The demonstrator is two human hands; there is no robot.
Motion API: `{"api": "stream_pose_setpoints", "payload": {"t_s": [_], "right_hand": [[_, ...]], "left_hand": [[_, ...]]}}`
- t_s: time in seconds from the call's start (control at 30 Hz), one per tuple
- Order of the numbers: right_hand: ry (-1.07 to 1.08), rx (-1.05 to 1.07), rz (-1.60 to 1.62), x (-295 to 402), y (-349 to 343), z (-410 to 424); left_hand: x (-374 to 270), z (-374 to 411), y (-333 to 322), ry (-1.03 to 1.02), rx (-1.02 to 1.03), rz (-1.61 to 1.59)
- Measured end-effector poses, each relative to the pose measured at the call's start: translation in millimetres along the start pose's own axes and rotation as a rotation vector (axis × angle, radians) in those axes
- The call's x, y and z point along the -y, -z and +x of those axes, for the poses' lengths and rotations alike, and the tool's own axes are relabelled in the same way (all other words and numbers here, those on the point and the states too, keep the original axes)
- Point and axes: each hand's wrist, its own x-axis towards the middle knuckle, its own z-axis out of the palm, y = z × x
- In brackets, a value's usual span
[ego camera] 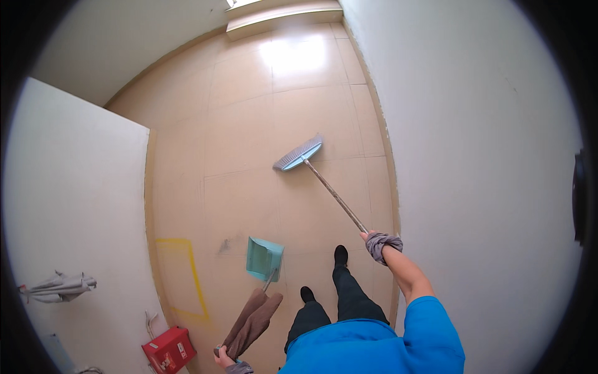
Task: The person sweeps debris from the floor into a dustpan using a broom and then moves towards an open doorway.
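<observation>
My right hand (pixel 366 235) is closed around the long handle of a broom (pixel 299 156), whose pale blue head with grey bristles lies on the tiled floor ahead of me. A grey cloth (pixel 383 246) is wrapped about my right wrist. At the lower left, my left hand (pixel 224 357) grips the top of a long-handled dustpan (pixel 264 258). A brown cloth (pixel 254 322) hangs over that handle and hides most of it. The turquoise pan is at floor level to the left of my feet. Another grey cloth (pixel 239 368) is at my left wrist.
White walls stand on both sides. A red box (pixel 170 349) is by the left wall, near a yellow outline (pixel 198 280) on the floor. A grey folded umbrella or cloth (pixel 60 287) hangs on that wall. A raised ledge (pixel 285 19) crosses the far end.
</observation>
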Motion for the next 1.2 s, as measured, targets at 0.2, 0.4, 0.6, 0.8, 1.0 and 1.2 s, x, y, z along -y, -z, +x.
{"api": "stream_pose_setpoints", "payload": {"t_s": [0.2, 0.4, 0.6, 0.8, 1.0, 1.2], "right_hand": [[0.134, 0.038, -0.117, 24.6, 27.6, 46.6], [-0.306, 0.553, -0.179, -100.2, 2.4, 0.1], [0.049, 0.377, -0.571, -84.6, -12.9, 53.4], [0.190, 0.433, -0.091, 115.7, -27.2, 178.0], [0.749, 0.113, -0.515, 215.9, -74.7, 227.2], [1.056, 0.291, -0.803, 368.4, -158.9, 157.5]], "left_hand": [[-39.3, -21.2, -30.7, 0.099, -0.236, -0.034], [11.3, -71.8, -55.3, 0.114, -0.508, -0.097], [48.7, -86.7, -20.5, 0.099, -0.625, -0.003], [92.8, -69.7, 8.4, 0.113, -0.747, 0.115], [128.6, -66.8, 14.3, 0.373, -0.939, 0.047], [168.2, -74.2, 13.7, 0.523, -1.059, -0.062]]}}
